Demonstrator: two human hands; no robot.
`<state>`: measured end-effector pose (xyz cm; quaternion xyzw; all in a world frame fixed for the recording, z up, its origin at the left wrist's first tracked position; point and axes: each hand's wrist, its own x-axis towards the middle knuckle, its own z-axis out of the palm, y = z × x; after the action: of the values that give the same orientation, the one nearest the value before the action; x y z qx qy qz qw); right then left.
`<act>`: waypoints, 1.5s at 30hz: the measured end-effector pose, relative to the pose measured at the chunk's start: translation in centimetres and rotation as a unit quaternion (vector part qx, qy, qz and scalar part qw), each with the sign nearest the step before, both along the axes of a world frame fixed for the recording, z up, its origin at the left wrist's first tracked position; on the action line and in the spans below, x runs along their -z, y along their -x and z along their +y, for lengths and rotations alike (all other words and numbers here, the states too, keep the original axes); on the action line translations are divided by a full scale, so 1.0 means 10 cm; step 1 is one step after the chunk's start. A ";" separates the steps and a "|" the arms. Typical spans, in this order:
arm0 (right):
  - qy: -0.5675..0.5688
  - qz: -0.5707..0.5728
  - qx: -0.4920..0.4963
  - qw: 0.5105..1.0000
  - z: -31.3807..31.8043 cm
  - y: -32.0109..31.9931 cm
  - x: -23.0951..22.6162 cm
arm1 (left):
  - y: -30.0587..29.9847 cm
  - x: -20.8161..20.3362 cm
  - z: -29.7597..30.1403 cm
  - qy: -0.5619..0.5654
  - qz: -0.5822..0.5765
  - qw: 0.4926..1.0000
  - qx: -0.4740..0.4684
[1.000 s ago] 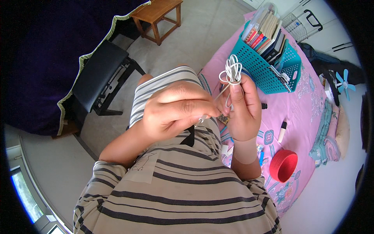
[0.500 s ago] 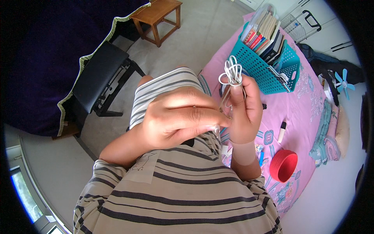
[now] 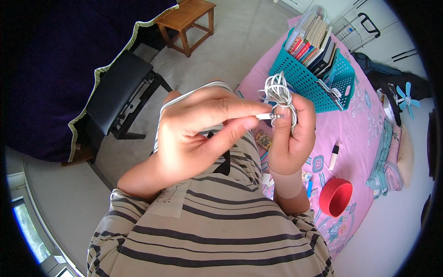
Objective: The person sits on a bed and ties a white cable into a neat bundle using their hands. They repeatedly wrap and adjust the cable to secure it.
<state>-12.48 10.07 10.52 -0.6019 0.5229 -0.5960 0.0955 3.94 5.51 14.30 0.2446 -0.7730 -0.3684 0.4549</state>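
Though in two hands (image 3: 196, 127) (image 3: 295, 134), one white cable (image 3: 278, 88).

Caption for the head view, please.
The right hand holds a coiled white cable while the left hand pinches a white plug.

Glare bleaches the left hand (image 3: 197, 130), the lower-left window (image 3: 31, 233) glows, and edges bow.

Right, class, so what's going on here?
The person's right hand holds a looped bundle of thin white cable, while the left hand pinches a slim white plug close by the right thumb. To the right, on a pink patterned bedspread, are a teal perforated plastic basket of books and a round red basket.
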 end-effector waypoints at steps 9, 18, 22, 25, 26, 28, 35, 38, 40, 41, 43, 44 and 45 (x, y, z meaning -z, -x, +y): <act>0.016 0.069 0.003 0.997 -0.05 0.03 0.06 | 0.02 0.04 0.00 0.149 -0.072 0.976 -0.143; -0.042 0.096 -0.032 0.994 -0.04 0.02 0.01 | -0.04 0.05 -0.14 0.293 -0.135 0.931 -0.169; -0.059 0.121 -0.046 0.990 -0.06 0.02 -0.02 | -0.08 0.00 -0.18 0.320 -0.169 0.918 -0.163; -0.068 0.128 -0.051 0.988 -0.07 0.01 -0.04 | -0.10 0.00 -0.21 0.333 -0.176 0.914 -0.151; -0.074 0.128 -0.052 0.988 -0.07 0.01 -0.04 | -0.11 0.00 -0.22 0.339 -0.178 0.912 -0.145; -0.099 0.114 -0.062 0.987 -0.07 0.00 -0.04 | -0.13 0.01 -0.24 0.360 -0.193 0.903 -0.133; -0.139 0.130 -0.082 0.978 -0.07 0.00 -0.01 | -0.17 0.01 -0.31 0.455 -0.238 0.854 -0.082; -0.162 0.110 -0.113 0.974 -0.08 0.02 0.03 | -0.19 0.03 -0.36 0.471 -0.237 0.847 -0.066; -0.221 0.090 -0.130 0.962 -0.05 0.03 -0.03 | -0.20 0.05 -0.38 0.476 -0.234 0.846 -0.054; -0.250 0.080 -0.140 0.955 -0.05 0.03 -0.05 | -0.20 0.08 -0.38 0.480 -0.232 0.845 -0.050; -0.242 0.065 -0.155 0.956 -0.05 0.04 -0.03 | -0.20 0.11 -0.38 0.479 -0.230 0.846 -0.043; -0.238 0.058 -0.162 0.956 -0.05 0.04 -0.02 | -0.20 0.12 -0.38 0.475 -0.229 0.849 -0.041; -0.216 0.062 -0.161 0.961 -0.06 0.04 0.03 | -0.19 0.13 -0.38 0.470 -0.228 0.852 -0.038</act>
<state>-12.86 9.51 10.27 -0.6789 0.5401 -0.4073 0.2854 5.86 1.67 12.98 0.1078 -0.9263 0.1224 0.3397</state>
